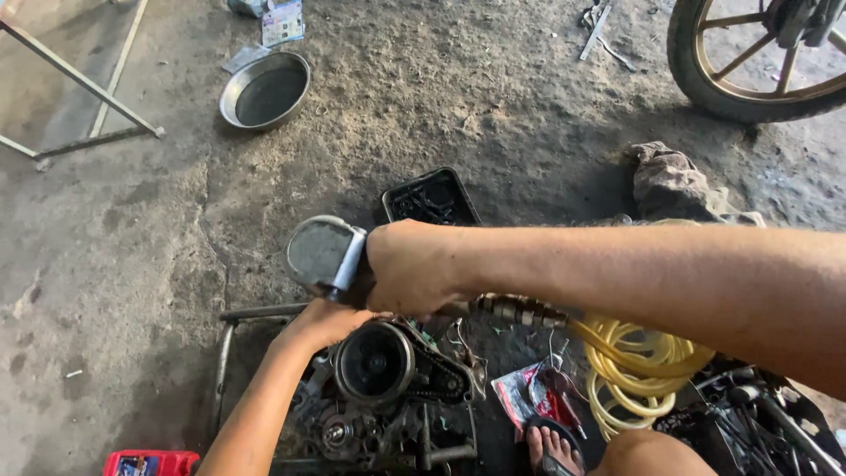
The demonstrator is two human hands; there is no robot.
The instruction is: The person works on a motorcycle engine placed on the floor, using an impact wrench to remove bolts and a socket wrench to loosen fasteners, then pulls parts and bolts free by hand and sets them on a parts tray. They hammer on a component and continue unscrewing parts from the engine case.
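Right hand (410, 267) gripped the air tool (328, 254) directly above the engine (388, 388), axis pointing left. Left hand (322, 324) lay flat on the engine's upper edge, fingers spread, nearer.

Dusty concrete floor (441, 97), metal bowl (264, 90), black tray (431, 197), crumpled rag (674, 183), yellow coiled hose (639, 366), engine (388, 397)

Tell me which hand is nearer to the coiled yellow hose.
Right. The right hand grips an air tool up and left of the yellow hose. The left hand rests on the engine, slightly farther left.
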